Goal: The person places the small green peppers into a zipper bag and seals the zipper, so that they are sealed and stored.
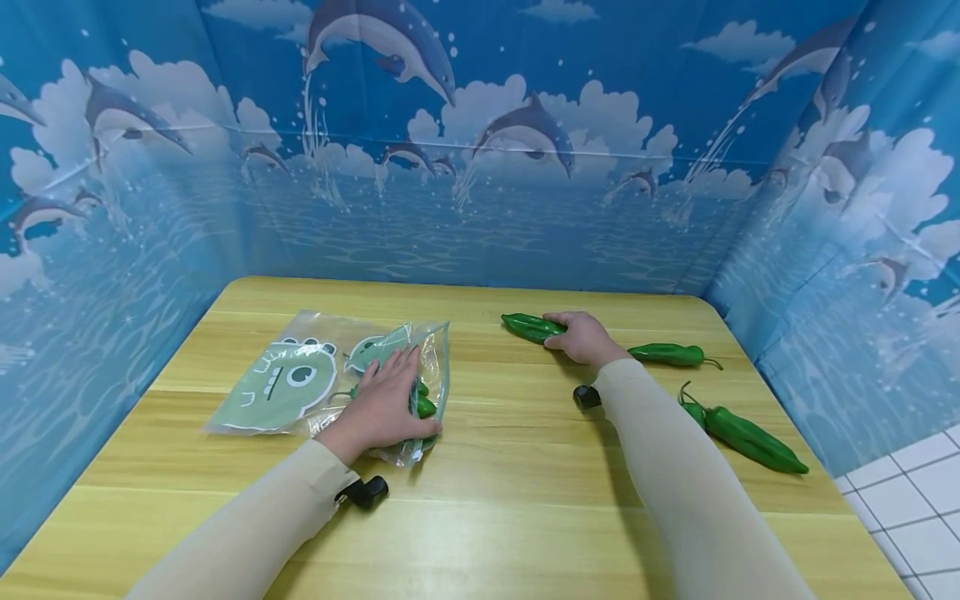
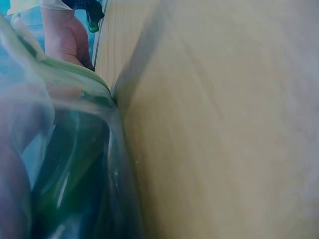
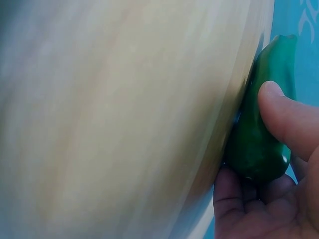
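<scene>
My right hand (image 1: 585, 339) holds a long green pepper (image 1: 528, 326) near the back of the table. In the right wrist view the thumb lies over this pepper (image 3: 264, 134) and the other fingers are beneath its blunt end. My left hand (image 1: 385, 406) rests with fingers spread on a clear zip bag (image 1: 442, 350) with a green cartoon print, its thumb at the bag's right edge. Green peppers (image 1: 424, 407) show inside the bag, partly hidden by that hand. The left wrist view has the clear plastic (image 2: 119, 164) close up, with dark green behind it.
A second clear bag (image 1: 262, 392) with a one-eyed green monster print lies flat to the left. One green pepper (image 1: 667, 355) lies beyond the right wrist; two more, including a long pepper (image 1: 757, 442), lie by the table's right edge. A dolphin-print curtain (image 1: 480, 208) surrounds the wooden table (image 1: 510, 517).
</scene>
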Action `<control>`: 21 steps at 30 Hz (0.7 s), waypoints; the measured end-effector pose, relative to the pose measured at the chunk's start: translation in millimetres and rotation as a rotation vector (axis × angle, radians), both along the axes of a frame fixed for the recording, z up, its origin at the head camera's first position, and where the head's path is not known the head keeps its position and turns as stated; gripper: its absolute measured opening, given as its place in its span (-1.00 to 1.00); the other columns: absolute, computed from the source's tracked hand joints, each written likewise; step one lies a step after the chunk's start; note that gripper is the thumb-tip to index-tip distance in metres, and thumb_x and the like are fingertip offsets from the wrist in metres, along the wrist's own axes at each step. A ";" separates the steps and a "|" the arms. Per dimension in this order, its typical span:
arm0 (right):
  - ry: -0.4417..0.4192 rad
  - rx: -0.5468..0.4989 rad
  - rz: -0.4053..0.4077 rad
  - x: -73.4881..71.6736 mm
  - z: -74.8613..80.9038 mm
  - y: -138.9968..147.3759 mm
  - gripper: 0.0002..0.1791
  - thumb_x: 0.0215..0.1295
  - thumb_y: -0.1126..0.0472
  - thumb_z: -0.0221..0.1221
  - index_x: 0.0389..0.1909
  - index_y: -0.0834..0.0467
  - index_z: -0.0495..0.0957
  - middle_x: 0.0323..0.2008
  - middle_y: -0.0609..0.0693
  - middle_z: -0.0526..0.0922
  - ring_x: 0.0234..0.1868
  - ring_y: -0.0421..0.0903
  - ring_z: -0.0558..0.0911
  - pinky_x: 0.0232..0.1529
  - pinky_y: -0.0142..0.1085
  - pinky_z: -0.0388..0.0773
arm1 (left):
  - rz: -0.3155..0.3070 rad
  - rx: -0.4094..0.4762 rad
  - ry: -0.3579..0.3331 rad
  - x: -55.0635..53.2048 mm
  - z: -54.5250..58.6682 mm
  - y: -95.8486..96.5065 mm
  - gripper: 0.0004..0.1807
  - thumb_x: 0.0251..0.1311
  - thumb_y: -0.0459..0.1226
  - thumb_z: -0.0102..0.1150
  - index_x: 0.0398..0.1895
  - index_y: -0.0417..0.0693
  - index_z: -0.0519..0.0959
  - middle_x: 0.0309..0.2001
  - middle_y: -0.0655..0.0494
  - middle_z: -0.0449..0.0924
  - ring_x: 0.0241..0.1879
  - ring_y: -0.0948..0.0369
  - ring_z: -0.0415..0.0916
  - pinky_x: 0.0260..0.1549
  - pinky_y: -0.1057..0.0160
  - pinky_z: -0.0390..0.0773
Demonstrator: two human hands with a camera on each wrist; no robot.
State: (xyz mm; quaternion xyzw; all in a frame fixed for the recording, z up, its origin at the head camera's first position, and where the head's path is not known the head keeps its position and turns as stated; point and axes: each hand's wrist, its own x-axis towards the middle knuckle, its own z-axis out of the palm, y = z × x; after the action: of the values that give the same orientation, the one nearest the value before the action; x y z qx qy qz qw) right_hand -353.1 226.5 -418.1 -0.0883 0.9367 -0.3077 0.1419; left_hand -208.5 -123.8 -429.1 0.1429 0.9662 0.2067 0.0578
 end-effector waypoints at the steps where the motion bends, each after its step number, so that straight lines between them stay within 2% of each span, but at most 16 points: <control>1: 0.000 0.001 -0.001 0.0 0.0 0.0 -0.28 0.55 0.14 0.22 0.65 0.01 0.24 0.64 0.23 0.19 0.55 0.28 0.31 0.51 0.20 0.32 | -0.001 0.000 0.000 0.0 -0.2 0.1 0.43 0.07 0.31 0.42 0.74 -0.12 -0.26 0.73 -0.07 -0.22 0.73 -0.08 -0.30 0.63 -0.30 -0.33; 14: 0.005 0.014 0.006 -3.3 -1.6 0.7 -0.28 0.53 0.13 0.24 0.64 0.00 0.27 0.62 0.23 0.23 0.53 0.27 0.34 0.50 0.21 0.34 | -0.002 -0.010 -0.002 0.1 0.3 -0.2 0.44 0.07 0.32 0.42 0.74 -0.13 -0.27 0.73 -0.06 -0.24 0.73 -0.08 -0.31 0.63 -0.30 -0.33; 21: 0.007 0.053 0.051 -4.9 0.3 0.5 -0.29 0.53 0.11 0.25 0.62 0.03 0.29 0.60 0.23 0.27 0.53 0.28 0.35 0.48 0.21 0.36 | -0.003 0.007 -0.007 0.0 0.4 -0.7 0.44 0.07 0.31 0.43 0.74 -0.12 -0.27 0.74 -0.06 -0.24 0.73 -0.08 -0.33 0.63 -0.29 -0.35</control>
State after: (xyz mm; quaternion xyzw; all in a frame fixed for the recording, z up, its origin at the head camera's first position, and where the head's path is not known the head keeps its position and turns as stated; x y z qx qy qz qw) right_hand -358.0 227.0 -417.8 -0.1097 0.9424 -0.2789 0.1487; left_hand -208.6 -124.5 -428.7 0.1438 0.9650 0.2105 0.0609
